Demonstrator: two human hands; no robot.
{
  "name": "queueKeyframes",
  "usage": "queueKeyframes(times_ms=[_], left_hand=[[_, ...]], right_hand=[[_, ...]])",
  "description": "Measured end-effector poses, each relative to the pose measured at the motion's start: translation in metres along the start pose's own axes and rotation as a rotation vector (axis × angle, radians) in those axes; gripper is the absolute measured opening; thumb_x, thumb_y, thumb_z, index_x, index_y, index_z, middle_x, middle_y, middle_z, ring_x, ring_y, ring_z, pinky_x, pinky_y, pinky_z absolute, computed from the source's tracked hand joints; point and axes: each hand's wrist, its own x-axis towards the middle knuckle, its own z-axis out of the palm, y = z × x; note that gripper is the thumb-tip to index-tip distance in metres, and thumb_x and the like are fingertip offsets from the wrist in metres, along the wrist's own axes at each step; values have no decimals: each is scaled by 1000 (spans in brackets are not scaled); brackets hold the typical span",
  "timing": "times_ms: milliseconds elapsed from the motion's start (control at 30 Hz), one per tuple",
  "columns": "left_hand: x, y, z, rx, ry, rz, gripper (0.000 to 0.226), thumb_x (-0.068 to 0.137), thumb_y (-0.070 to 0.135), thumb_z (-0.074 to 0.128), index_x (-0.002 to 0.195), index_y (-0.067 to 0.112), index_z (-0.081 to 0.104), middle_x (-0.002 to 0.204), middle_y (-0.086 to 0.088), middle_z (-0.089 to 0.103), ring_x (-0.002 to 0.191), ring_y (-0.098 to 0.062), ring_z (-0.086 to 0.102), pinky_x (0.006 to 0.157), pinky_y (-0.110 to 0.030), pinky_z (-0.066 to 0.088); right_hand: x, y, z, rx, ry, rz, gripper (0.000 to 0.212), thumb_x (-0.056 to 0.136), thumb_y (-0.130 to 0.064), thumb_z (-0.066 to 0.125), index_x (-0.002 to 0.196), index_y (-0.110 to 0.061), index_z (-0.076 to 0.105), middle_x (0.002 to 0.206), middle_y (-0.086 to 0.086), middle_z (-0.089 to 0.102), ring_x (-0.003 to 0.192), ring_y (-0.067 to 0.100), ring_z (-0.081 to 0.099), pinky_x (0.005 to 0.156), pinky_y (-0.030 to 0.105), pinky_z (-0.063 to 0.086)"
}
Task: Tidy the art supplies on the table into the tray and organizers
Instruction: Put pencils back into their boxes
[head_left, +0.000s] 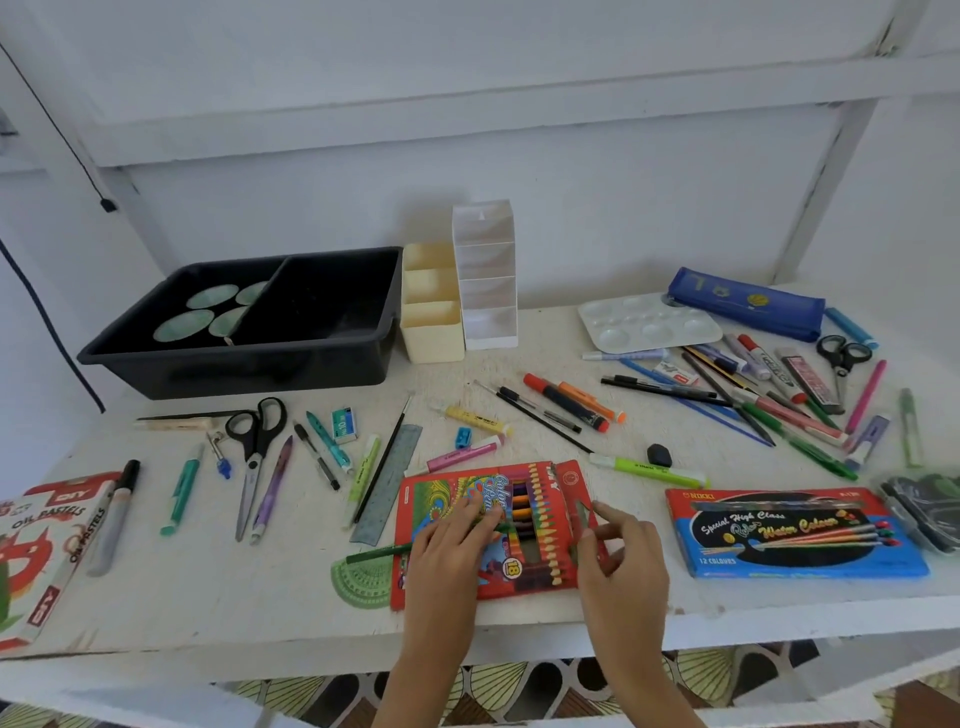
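I press my left hand (457, 535) flat on the pencil box (441, 493), my right hand (621, 556) pinches its flap (574, 480); tray (239, 364) and organizers (434, 335) barely filled, supplies (566, 405) mostly still scattered.

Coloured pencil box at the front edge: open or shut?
Open. The coloured pencil box's end flap is folded out, pinched by the right hand, and a green pencil sticks out under the left hand.

A black tray (234, 371) sits at the table's (260, 587) back left corner, a cream organizer (434, 332) and a white organizer (488, 291) beside it. The pencil box (436, 493) (front edge) is red, seemingly rainbow-striped inside.
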Motion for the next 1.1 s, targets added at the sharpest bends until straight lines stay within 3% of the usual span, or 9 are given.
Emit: queueKeyframes(times_ms=[133, 300, 367, 433, 533, 633, 733, 967, 1100], left_hand=[[8, 22, 0, -76, 70, 88, 43, 69, 18, 76, 111, 17, 68, 108, 3, 70, 95, -12, 67, 87, -23, 34], [20, 54, -2, -108, 51, 123, 33, 93, 34, 47, 119, 21, 63, 112, 8, 68, 101, -6, 64, 92, -21, 39], [21, 58, -6, -109, 33, 28, 46, 102, 41, 23, 125, 21, 58, 121, 8, 63, 111, -5, 59, 103, -24, 35], [19, 55, -9, -139, 44, -108, 51, 102, 43, 16, 132, 20, 50, 132, 7, 56, 123, -4, 49, 109, -24, 29], [18, 43, -10, -193, -24, -284, 62, 95, 52, 6, 144, 23, 30, 149, 8, 32, 135, 3, 16, 113, -19, 4], [17, 30, -5, -132, -159, -362, 56, 99, 47, 14, 150, 23, 11, 157, 8, 7, 136, 4, -8, 111, -17, -11], [14, 28, -1, -77, -218, -377, 58, 99, 49, 9, 150, 23, 5, 158, 7, -1, 136, 2, -14, 111, -19, -14], [13, 25, -6, -96, -288, -366, 68, 96, 53, 29, 151, 21, 2, 157, 7, -5, 143, -6, -11, 111, -21, -14], [12, 23, -5, -97, -298, -350, 68, 97, 52, 28, 150, 22, -2, 157, 7, -10, 142, -6, -16, 112, -22, -15]], right_hand=[[2, -11, -4, 230, -174, 77, 6, 85, -23, 67, 90, -26, 69, 87, -8, 68, 82, 7, 63, 67, 11, 49], [18, -15, -18, 521, -162, 307, 7, 83, -17, 67, 88, -12, 71, 83, 2, 73, 83, 15, 67, 72, 25, 52], [28, -16, -31, 628, -124, 348, 10, 87, -15, 62, 90, -6, 64, 86, 10, 72, 80, 21, 68, 67, 30, 53], [39, -19, -47, 685, -78, 313, 8, 90, -11, 56, 93, -4, 58, 85, 11, 72, 75, 22, 69, 59, 28, 55], [55, -19, -72, 691, 59, 256, 5, 90, -10, 57, 94, -7, 59, 75, 7, 71, 63, 19, 69, 57, 23, 57], [66, -13, -88, 604, 222, 206, 2, 90, -15, 61, 90, -14, 59, 76, 7, 70, 58, 15, 68, 57, 21, 57], [70, -5, -93, 548, 322, 164, 5, 90, -18, 61, 89, -18, 57, 82, 8, 68, 55, 11, 67, 56, 18, 56], [55, 9, -67, 549, 197, 244, 12, 91, -14, 58, 97, -4, 57, 83, 12, 69, 59, 15, 70, 57, 18, 56], [39, 12, -46, 481, 132, 249, 8, 89, -9, 61, 94, -4, 61, 80, 9, 70, 62, 15, 71, 59, 15, 55]])
